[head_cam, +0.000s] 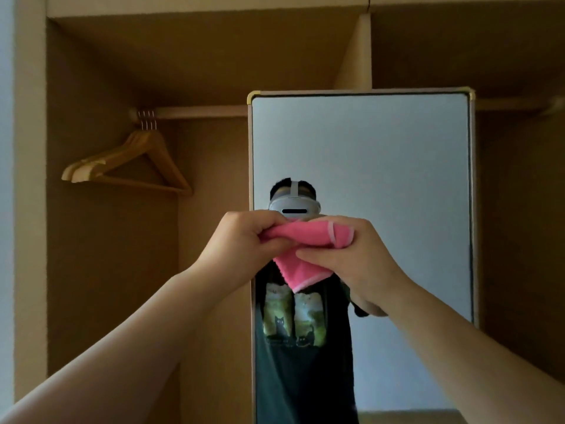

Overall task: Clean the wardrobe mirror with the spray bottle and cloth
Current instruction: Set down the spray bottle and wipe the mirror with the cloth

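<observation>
Your left hand (244, 237) and right hand (351, 261) pinch the pink cloth (308, 237), seemingly folding it; next, press it flat to the mirror (367, 154) at two o'clock.

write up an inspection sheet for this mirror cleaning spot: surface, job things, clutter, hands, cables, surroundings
surface: tall rectangular mirror with pale frame, upright in the wardrobe; no streaks or spray visible on the glass
job's things: pink fabric cloth, bunched and held up before the mirror; spray bottle not in view
clutter: wooden clothes hangers hanging on the wooden rail, left of the mirror
grippers: left hand and right hand both pinch the cloth
cables: nothing seen
surroundings: brown wardrobe panels, dim light
</observation>
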